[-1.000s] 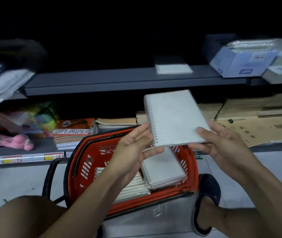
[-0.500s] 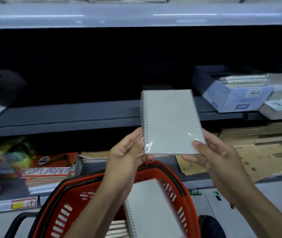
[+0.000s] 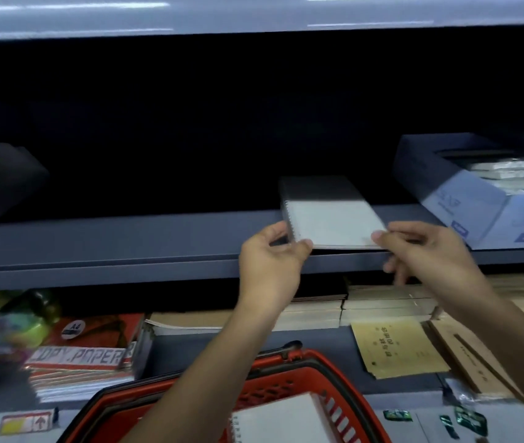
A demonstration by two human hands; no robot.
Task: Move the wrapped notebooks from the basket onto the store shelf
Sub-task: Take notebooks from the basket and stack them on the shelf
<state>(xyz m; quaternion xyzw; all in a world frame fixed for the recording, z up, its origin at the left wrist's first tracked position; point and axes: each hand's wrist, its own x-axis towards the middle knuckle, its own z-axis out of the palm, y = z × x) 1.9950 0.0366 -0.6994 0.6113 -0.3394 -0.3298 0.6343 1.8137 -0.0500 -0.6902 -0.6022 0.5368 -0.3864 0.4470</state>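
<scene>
The notebook (image 3: 334, 227) lay flat on the shelf (image 3: 126, 247), its near edge at the shelf's front lip and its far half in shadow. The left hand (image 3: 270, 260) pinched its spiral-bound corner; the right hand (image 3: 427, 251) pinched the opposite near corner. A blue box (image 3: 465, 199) of notebooks stood near on the right. Below, the red basket (image 3: 286, 378) held another notebook (image 3: 280, 420), with copy paper (image 3: 85, 356) to its left.
</scene>
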